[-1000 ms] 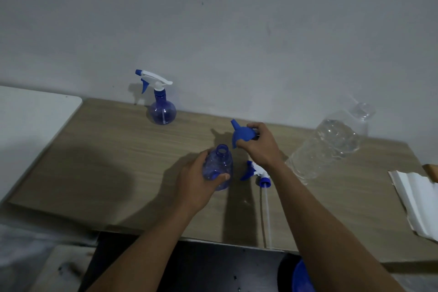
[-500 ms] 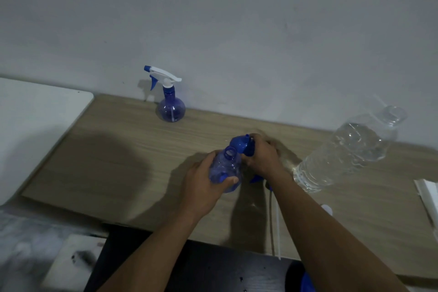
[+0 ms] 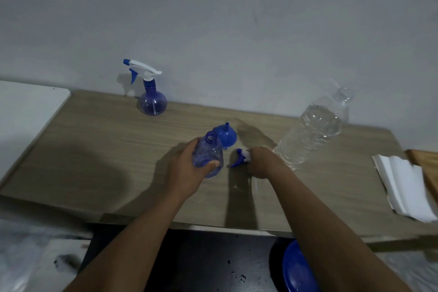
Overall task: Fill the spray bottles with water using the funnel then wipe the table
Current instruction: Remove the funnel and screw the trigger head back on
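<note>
My left hand (image 3: 187, 170) grips an uncapped blue spray bottle (image 3: 208, 154) standing on the wooden table (image 3: 94, 149). A blue funnel (image 3: 226, 135) sits upside down on the table just behind that bottle, spout up. My right hand (image 3: 263, 162) closes over the white and blue spray head (image 3: 241, 156), which lies on the table to the bottle's right; its thin tube trails toward me. A second blue spray bottle (image 3: 151, 95) with its trigger head on stands at the back left. A large clear water bottle (image 3: 312, 130) leans at the right.
Folded white paper towels (image 3: 407, 187) lie at the table's right end, beside a wooden edge (image 3: 424, 166). A white surface (image 3: 26, 111) adjoins the table on the left. A blue round object (image 3: 296, 268) sits below the front edge. The wall runs along the back.
My right hand has put the funnel down upside down behind the open bottle and moved down onto the loose spray head. My left hand has kept its hold on the bottle.
</note>
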### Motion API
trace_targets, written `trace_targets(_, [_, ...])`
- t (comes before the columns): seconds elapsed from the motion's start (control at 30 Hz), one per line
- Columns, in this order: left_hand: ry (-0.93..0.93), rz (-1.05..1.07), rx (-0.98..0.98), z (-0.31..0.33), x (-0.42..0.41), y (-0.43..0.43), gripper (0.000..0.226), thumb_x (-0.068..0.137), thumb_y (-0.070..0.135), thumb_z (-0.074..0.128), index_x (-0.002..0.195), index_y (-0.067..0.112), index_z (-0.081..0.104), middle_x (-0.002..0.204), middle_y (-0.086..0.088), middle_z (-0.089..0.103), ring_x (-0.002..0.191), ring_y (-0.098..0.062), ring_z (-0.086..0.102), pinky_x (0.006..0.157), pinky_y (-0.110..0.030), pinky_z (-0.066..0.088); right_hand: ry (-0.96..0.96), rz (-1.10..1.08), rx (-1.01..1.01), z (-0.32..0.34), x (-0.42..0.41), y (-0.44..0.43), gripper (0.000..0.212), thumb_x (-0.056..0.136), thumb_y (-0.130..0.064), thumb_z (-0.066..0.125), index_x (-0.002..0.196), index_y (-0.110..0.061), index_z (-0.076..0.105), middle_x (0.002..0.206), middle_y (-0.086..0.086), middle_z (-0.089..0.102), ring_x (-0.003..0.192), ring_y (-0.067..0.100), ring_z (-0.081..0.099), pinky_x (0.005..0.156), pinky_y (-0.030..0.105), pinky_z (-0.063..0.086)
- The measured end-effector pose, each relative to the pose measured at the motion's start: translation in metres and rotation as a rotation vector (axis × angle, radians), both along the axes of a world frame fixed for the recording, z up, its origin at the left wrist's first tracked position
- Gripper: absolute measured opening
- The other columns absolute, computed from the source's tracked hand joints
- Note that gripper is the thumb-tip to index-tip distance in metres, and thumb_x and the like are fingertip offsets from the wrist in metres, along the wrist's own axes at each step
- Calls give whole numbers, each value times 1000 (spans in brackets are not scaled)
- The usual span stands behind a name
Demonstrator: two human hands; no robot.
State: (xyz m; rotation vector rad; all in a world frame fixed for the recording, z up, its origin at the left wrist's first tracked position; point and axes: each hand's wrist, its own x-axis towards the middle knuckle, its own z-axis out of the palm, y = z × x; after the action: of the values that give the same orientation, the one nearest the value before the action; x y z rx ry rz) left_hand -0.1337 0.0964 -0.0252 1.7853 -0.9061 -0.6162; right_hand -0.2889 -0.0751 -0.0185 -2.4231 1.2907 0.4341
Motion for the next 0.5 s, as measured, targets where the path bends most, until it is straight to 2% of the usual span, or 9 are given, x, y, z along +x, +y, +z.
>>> trace_targets(0.17, [28, -16, 17, -2, 2, -1, 61, 72, 27, 87, 125, 34, 58, 104, 22, 66, 93, 14, 59, 73, -4, 45, -97, -16, -99, -8, -8, 12, 32, 95, -31, 61, 118, -9, 56, 121, 15, 58, 107, 35, 62, 84, 39, 50])
trace_targets(0.27, [25, -14, 30, -6, 4, -2, 67, 71, 30, 87, 130, 34, 56, 111, 16, 67, 100, 2, 62, 87, -24, 52, -192, -56, -82, 8, -10, 13, 38, 89, -27, 68, 123, -10, 61, 121, 13, 58, 107, 33, 62, 83, 36, 50])
trace_targets(0.33, [39, -14, 22, -7, 4, -2, 65, 71, 29, 87, 128, 34, 57, 110, 15, 68, 99, -2, 64, 88, -30, 54, -327, -87, -101, 29, -11, 13, 27, 88, -30, 69, 109, -13, 69, 109, 14, 63, 93, 29, 64, 72, 30, 46])
trace_targets(0.37, [48, -14, 16, -6, 4, -1, 63, 71, 29, 86, 127, 35, 58, 109, 15, 69, 98, -3, 65, 88, -31, 55, -403, -110, -113, 43, -11, 12, 24, 87, -31, 70, 105, -15, 69, 103, 13, 64, 83, 25, 63, 67, 26, 42])
trace_targets(0.43, [60, -18, 7, -5, 3, 0, 62, 72, 31, 86, 127, 35, 58, 108, 15, 69, 98, -4, 65, 86, -29, 55, -555, -162, -142, 75, -12, 12, 25, 86, -24, 74, 109, -17, 67, 97, 7, 62, 70, 16, 59, 58, 18, 38])
trace_targets(0.5, [93, -19, -6, -3, 1, 0, 63, 72, 30, 86, 129, 32, 58, 111, 14, 68, 101, -3, 64, 82, -21, 51, -729, -206, -167, 112, -12, 17, 25, 88, -21, 74, 110, -21, 63, 90, 1, 65, 66, 8, 63, 54, 10, 42])
